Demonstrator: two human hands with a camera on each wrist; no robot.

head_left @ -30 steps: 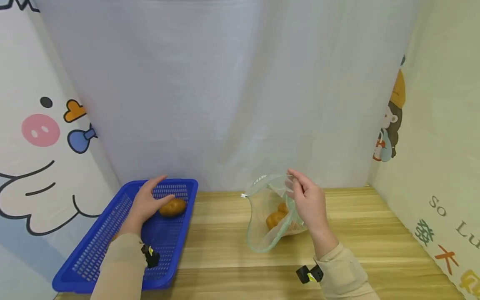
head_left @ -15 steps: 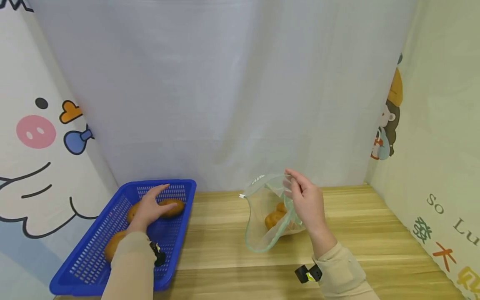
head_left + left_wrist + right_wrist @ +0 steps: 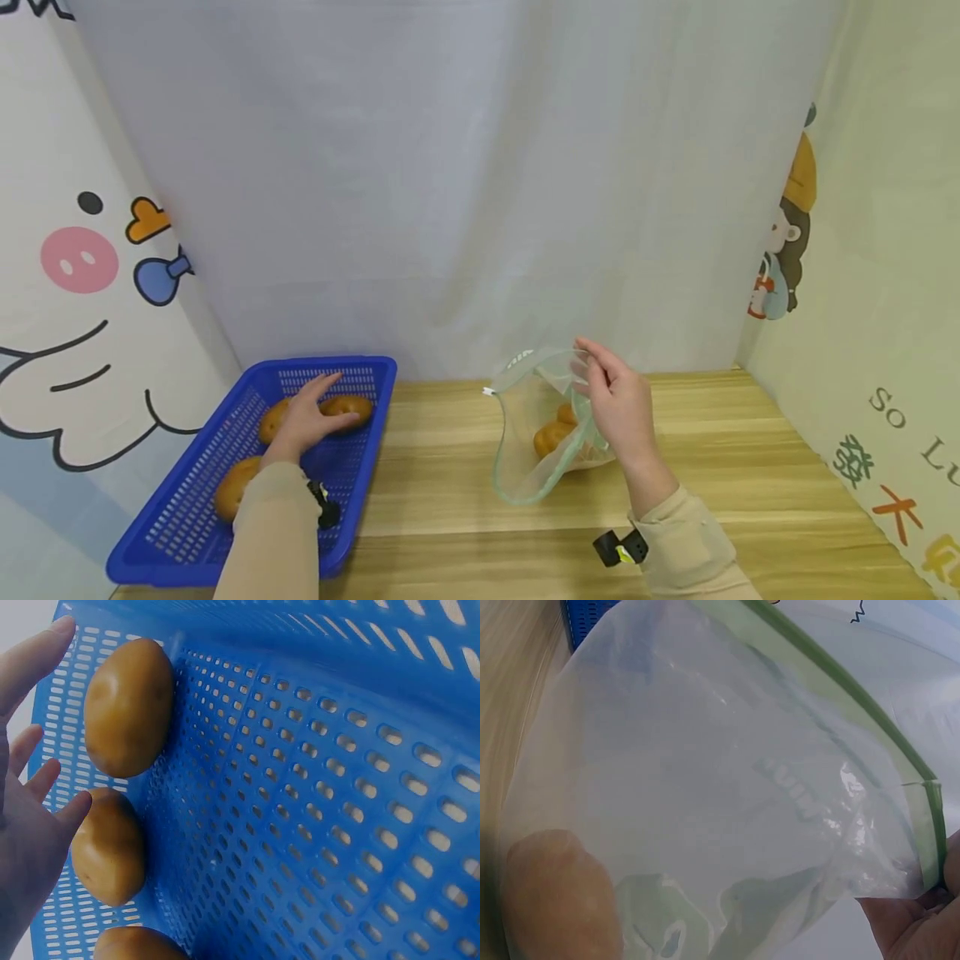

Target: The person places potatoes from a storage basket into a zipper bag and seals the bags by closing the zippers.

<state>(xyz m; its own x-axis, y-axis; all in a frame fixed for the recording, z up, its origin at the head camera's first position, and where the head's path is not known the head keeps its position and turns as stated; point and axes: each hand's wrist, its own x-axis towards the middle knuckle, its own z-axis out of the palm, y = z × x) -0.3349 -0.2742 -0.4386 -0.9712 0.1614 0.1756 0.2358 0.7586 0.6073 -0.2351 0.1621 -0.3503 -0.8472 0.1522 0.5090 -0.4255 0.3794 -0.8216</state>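
In the head view my left hand [image 3: 302, 423] reaches into the blue basket [image 3: 358, 492], thumb and fingers spread. One potato [image 3: 351, 408] lies right by the thumb and index finger, partly behind them. A second potato [image 3: 273, 421] shows beside the hand, and a third [image 3: 234, 490] sits nearer, partly behind the sleeve. The left wrist view shows the fingers apart in front of a potato [image 3: 111, 847], nothing between them. My right hand [image 3: 622, 408] pinches the rim of a clear zip bag [image 3: 513, 454] with a green edge, holding its mouth open. Potatoes [image 3: 552, 438] lie inside the bag.
Basket and bag stand on a wood-grain table [image 3: 442, 508], the basket at left. A pale cloth [image 3: 480, 192] hangs behind, and printed panels rise at both sides. A small black camera [image 3: 619, 548] is worn at the right wrist.
My left hand has moved slightly right and lower in the basket, bringing the two left potatoes more into view. The right hand and the bag have stayed nearly still.
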